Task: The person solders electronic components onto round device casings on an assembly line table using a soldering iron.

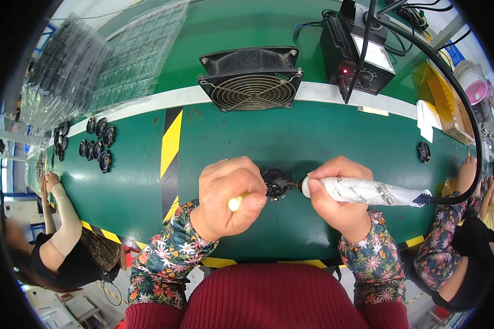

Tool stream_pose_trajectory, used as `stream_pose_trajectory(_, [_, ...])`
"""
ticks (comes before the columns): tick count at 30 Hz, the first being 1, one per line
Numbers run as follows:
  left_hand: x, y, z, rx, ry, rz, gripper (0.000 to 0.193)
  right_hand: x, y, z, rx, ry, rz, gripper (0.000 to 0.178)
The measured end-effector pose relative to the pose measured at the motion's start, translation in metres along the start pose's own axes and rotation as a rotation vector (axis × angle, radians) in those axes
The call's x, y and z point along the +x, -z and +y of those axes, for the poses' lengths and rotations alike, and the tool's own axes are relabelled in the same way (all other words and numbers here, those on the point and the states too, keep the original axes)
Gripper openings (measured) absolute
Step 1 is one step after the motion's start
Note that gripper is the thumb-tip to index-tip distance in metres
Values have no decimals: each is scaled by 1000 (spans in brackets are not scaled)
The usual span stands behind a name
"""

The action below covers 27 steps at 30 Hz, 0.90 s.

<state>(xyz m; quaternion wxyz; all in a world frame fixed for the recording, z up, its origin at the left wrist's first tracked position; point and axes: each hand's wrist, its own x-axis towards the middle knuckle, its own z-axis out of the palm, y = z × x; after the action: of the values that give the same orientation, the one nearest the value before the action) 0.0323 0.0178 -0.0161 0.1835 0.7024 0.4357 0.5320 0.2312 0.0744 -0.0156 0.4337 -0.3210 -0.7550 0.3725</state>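
at the centre of the frame, a round black part (276,183) lies on the green worktop (241,137), between the two hands. left of it, the left hand (231,198) is curled with its fingers closed around a yellow rod-like tool (236,203), whose pale rounded end points toward the viewer; its fingertips are at the part's left edge, though contact cannot be told. right of it, the right hand (339,200) pinches, between thumb and fingers, the front of a white-wrapped pen-shaped tool (368,191); the metal tip points left and reaches the part's right edge, where contact likewise cannot be told. a black cable (477,131) leaves the tool's rear and arcs up the right side of the frame. upper centre: a black fan (252,90) with a wire guard. upper right: a black control box (359,60) with a red light lit. left of the frame: a group of similar black parts (105,161), near a stack of clear plastic trays (134,60). right of the frame: a single black part (424,152), below a white cloth (427,118).
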Motion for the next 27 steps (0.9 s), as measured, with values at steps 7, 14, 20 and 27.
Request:
stream_pose_trajectory(7, [0, 0, 0, 4, 1, -3, 29, 0, 1, -1, 0, 11, -2, 13])
stream_pose_trajectory(14, [1, 0, 0, -1, -7, 1, 28, -2, 3, 2, 60, -44, 69, 12])
stream_pose_trajectory(20, [2, 1, 0, -8, -12, 1, 27, -2, 3, 3, 54, -51, 57, 12])
stream_pose_trajectory(27, [1, 1, 0, -10, -6, -6, 28, -1, 2, 4, 47, -28, 62, 12])
